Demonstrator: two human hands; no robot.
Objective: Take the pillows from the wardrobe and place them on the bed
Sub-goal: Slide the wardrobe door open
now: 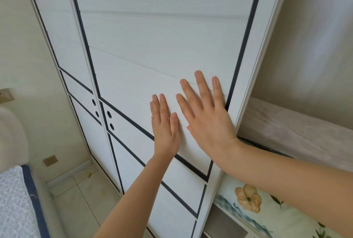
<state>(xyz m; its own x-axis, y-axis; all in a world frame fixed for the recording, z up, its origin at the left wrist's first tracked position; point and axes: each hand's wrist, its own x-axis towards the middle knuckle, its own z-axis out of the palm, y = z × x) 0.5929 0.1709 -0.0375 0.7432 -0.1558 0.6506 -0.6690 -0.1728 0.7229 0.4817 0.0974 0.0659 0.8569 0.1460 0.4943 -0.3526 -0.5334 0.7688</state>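
Note:
A white sliding wardrobe door [152, 47] with dark trim fills the view. Both my palms lie flat against it with straight fingers. My left hand [165, 129] presses the panel near its middle. My right hand [208, 115] presses beside the door's right edge. To the right of that edge the wardrobe stands open, showing a grey wooden shelf [290, 132]. Below the shelf lies a floral pillow [263, 205] with a yellow flower print, partly hidden by my right forearm. A corner of the bed [17, 203] with a blue-edged mattress shows at the lower left.
A second white door panel [63, 37] stands to the left, with round finger holes [95, 108]. Pale floor tiles [80, 195] run between bed and wardrobe. Wall sockets [50, 160] sit low on the cream wall, next to a padded headboard [11, 132].

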